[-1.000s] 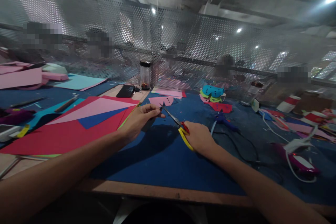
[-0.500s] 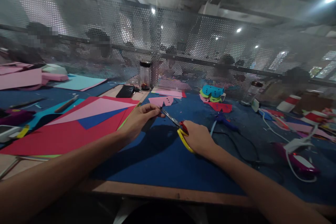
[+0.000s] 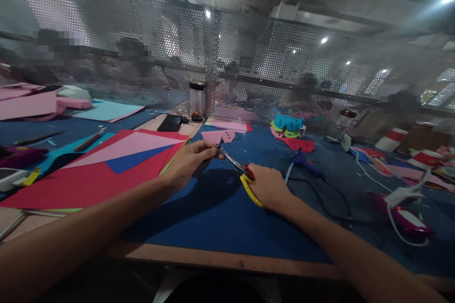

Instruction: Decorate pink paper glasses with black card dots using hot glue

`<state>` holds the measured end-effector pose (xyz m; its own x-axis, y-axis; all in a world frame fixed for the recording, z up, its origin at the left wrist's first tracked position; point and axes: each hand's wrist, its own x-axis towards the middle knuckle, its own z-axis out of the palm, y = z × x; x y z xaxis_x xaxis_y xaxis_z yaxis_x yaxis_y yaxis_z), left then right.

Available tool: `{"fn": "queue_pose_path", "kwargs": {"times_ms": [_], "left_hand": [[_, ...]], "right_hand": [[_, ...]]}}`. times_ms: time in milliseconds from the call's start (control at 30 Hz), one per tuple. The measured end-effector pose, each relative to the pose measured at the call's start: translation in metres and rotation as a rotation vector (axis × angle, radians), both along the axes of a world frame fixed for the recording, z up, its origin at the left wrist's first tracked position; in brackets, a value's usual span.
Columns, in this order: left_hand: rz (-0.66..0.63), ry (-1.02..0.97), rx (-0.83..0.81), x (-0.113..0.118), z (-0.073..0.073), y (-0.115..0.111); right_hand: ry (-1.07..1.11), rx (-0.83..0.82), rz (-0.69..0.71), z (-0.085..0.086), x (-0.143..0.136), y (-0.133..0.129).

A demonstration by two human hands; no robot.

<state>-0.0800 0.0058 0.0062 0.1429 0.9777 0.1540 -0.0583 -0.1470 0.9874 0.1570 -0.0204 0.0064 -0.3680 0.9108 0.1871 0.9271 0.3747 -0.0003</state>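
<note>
Centrally, scissors: slim, shiny metal blades, a yellow handle loop and a red part beside it; held above the blue surface, well in from its near edge, with the blades slanting forward and to the left
Blade tips: right at the left hand's fingertips; whether they touch, I cannot tell
Right hand: closed around the scissors' handles, back of the hand upward, forearm reaching in from the near right corner
Left hand: thumb and fingers drawn together in a narrow pinch, forearm slanting in from the near left; anything between the fingertips is too small to make out
Pink cut piece: flat on the surface just beyond the left hand, notched, with dark dots
Red cut piece: farther right, towards the far edge, in front of a pile of blue and green cut pieces
Dark blue tool: to the right of the right hand, beside a black cable
Red sheet: left of the left hand, with a pink sheet and a blue sheet on top
Lidded jar: upright by the far edge, near a flat black object
</note>
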Motion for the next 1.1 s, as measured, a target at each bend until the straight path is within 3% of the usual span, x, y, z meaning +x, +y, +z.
{"fn": "queue_pose_path", "kwargs": {"times_ms": [1100], "left_hand": [[0.009, 0.011, 0.022, -0.0015, -0.003, 0.0038]], "right_hand": [[-0.056, 0.013, -0.043, 0.0011, -0.0006, 0.0008]]}}
